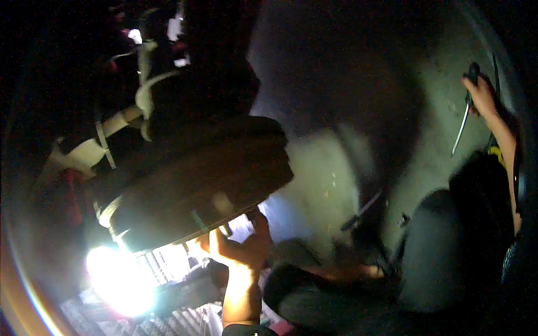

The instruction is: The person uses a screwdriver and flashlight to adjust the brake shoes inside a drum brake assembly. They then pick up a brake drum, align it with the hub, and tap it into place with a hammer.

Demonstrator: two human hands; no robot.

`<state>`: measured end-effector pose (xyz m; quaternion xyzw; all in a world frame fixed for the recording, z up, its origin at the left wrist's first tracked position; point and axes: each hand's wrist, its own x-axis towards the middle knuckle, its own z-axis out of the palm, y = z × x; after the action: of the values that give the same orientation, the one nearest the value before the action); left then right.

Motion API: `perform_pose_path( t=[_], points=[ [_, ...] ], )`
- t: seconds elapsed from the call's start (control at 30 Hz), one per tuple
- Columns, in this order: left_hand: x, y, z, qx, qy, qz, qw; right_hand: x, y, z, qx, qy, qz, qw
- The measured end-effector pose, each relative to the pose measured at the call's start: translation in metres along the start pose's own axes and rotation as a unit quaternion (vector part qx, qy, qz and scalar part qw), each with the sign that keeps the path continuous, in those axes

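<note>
A large dark part with a thick, rounded edge (196, 173), much like a tyre, fills the middle left; its exact kind is hard to make out. My left hand (244, 246) reaches up to its lower edge and grips there, thumb and fingers apart around the rim. Some of those fingertips are lost in shadow and glare. Out at the far right, my right hand (483, 98) is closed around the dark handle of a screwdriver (460, 131). Its bare metal shaft points down, apart from the dark part.
A glaring lamp (120, 280) shines at the lower left beside ribbed, light-coloured material (190, 316). Pale pipe-like pieces (89, 154) stand at the upper left. On the grey floor (322, 179) lies a blurred dark-handled tool (361, 211). My bent knee (431, 246) is at the lower right.
</note>
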<state>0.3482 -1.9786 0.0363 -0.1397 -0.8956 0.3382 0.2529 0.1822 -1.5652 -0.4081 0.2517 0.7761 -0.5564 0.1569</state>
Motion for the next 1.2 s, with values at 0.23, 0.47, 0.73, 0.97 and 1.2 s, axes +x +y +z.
perform_pose_path(
  t=[0.23,0.47,0.73,0.97,1.2],
  points=[
    [0.003,-0.021,0.005,-0.066,0.114,0.017,0.991,-0.031,-0.007,0.007,0.095,0.021,0.047,0.994],
    [-0.013,-0.020,0.005,-0.084,0.090,0.004,0.992,-0.119,-0.064,0.015,0.265,0.012,-0.052,0.963],
    [-0.013,-0.063,0.013,-0.029,0.153,0.072,0.985,-0.252,-0.328,0.015,0.253,0.033,-0.493,0.832],
    [-0.029,-0.100,-0.055,-0.344,0.268,0.084,0.896,-0.314,-0.494,0.024,0.133,-0.059,-0.498,0.855],
    [-0.087,-0.200,-0.045,-0.376,0.372,0.024,0.848,-0.318,-0.500,0.069,0.128,-0.046,-0.420,0.897]
  ],
)
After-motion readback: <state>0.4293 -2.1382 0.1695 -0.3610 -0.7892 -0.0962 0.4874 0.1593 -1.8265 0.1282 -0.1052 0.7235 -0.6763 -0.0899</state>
